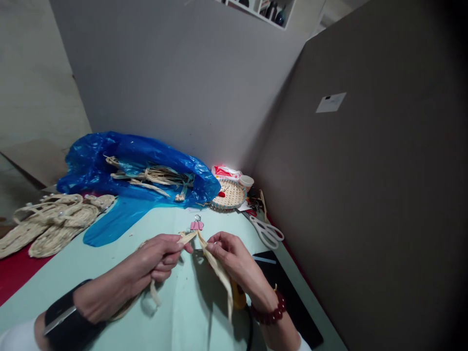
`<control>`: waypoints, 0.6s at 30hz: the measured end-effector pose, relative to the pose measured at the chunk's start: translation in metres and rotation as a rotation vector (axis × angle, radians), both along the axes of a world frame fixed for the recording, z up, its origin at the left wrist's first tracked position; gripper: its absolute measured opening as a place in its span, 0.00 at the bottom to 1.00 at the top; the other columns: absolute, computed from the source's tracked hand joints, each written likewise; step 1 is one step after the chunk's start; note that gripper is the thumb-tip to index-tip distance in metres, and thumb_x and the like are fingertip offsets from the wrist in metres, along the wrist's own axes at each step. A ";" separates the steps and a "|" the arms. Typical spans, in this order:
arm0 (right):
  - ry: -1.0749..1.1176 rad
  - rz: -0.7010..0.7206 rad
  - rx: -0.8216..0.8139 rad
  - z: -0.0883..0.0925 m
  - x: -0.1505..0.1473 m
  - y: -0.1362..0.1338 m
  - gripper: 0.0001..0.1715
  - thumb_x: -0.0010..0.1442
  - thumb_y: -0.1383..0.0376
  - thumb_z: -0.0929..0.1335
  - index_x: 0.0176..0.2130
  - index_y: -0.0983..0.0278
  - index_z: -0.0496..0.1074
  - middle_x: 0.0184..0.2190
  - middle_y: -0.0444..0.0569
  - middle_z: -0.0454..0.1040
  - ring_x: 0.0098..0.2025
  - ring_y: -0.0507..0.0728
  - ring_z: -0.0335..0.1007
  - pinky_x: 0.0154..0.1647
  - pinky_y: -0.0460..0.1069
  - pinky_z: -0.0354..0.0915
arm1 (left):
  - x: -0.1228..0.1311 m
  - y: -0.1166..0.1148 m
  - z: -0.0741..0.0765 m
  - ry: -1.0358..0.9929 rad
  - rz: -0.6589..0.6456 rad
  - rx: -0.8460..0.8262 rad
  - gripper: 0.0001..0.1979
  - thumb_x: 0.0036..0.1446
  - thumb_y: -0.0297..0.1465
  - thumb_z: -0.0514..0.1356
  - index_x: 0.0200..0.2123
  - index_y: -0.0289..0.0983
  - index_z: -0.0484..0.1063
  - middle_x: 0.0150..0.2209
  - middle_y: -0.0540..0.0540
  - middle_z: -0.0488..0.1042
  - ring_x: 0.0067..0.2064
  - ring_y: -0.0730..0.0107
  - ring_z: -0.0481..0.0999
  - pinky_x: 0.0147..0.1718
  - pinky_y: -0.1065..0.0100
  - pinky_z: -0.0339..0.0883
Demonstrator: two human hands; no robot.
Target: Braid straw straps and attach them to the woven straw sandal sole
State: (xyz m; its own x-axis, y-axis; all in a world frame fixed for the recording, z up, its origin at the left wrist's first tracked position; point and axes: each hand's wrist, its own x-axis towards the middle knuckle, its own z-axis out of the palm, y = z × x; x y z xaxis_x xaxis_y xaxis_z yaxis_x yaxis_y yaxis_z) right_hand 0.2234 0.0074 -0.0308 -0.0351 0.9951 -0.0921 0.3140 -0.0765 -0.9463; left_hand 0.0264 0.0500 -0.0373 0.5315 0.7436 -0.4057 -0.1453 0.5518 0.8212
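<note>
Two pale strips of dried husk or straw run toward me from a pink binder clip (196, 225) at the middle of the table. My left hand (163, 256) is closed on the left straw strip (188, 238), and a loose end hangs below the fist. Between thumb and fingers, my right hand (230, 253) pinches the right straw strip (220, 273), whose wide tail hangs down toward me. Partly behind my right hand lies a yellow tool (239, 296) with a dark cord; its kind is hidden.
A blue plastic bag (139, 146) holding straw bundles (161, 175) lies at the back left. Woven sandals (62, 219) are at the far left. White-handled scissors (268, 233), a round woven basket (232, 195) and a black mat (292, 302) are on the right. Grey partitions (183, 87) enclose the table.
</note>
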 end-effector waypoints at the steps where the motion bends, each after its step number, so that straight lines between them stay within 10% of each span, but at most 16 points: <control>1: 0.004 0.005 -0.007 -0.001 -0.003 -0.001 0.10 0.59 0.60 0.67 0.35 0.66 0.71 0.23 0.42 0.66 0.24 0.50 0.58 0.22 0.43 0.52 | 0.003 -0.001 0.001 0.004 -0.002 0.014 0.10 0.50 0.32 0.65 0.26 0.36 0.66 0.19 0.58 0.57 0.19 0.84 0.46 0.16 0.77 0.39; 18: -0.228 0.003 0.011 -0.014 -0.019 -0.001 0.03 0.55 0.69 0.64 0.29 0.64 0.66 0.19 0.40 0.64 0.21 0.48 0.55 0.23 0.44 0.49 | 0.022 -0.018 -0.009 0.066 0.026 0.094 0.14 0.47 0.34 0.66 0.28 0.38 0.61 0.20 0.61 0.55 0.20 0.83 0.49 0.17 0.79 0.44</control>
